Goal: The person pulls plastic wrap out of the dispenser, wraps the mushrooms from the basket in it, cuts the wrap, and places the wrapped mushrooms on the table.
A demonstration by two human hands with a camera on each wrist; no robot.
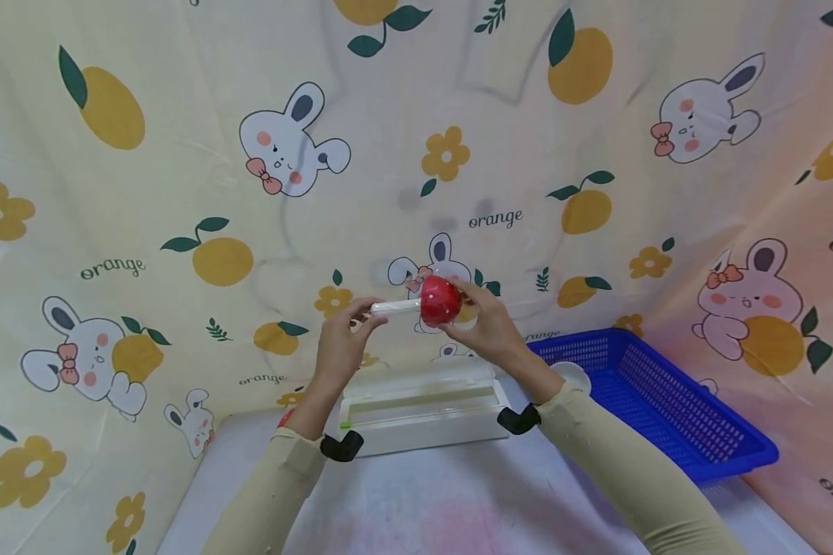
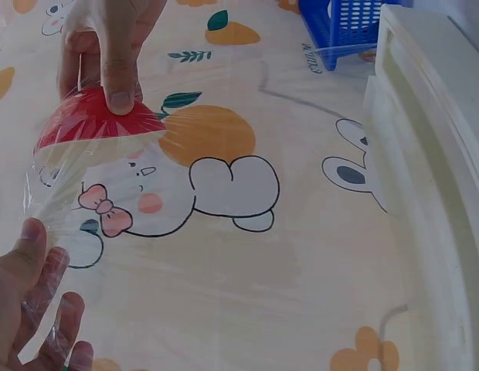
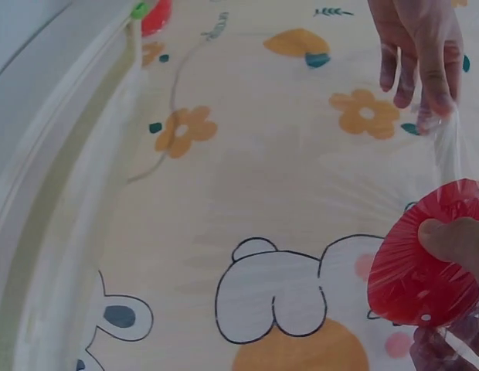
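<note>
A shiny red dome (image 1: 440, 299) with white dots, shaped like a mushroom cap, is held up over the table. Its pale underside (image 2: 89, 148) shows in the left wrist view. Clear plastic film (image 2: 50, 189) covers it and fans out in wrinkles. My right hand (image 1: 489, 324) grips the dome, its thumb (image 3: 448, 239) pressed on the red face. My left hand (image 1: 342, 343) pinches the gathered film with thumb and fingertips, at the far end of a whitish band (image 1: 396, 307) that runs from the dome.
Below and beyond my hands lies a long white film dispenser (image 1: 430, 439) with a green piece (image 1: 345, 425) at its left end. A blue mesh basket (image 1: 736, 459) stands on the right, with a white round thing (image 1: 572, 375) beside my right wrist. Something red (image 1: 286, 417) shows behind my left wrist.
</note>
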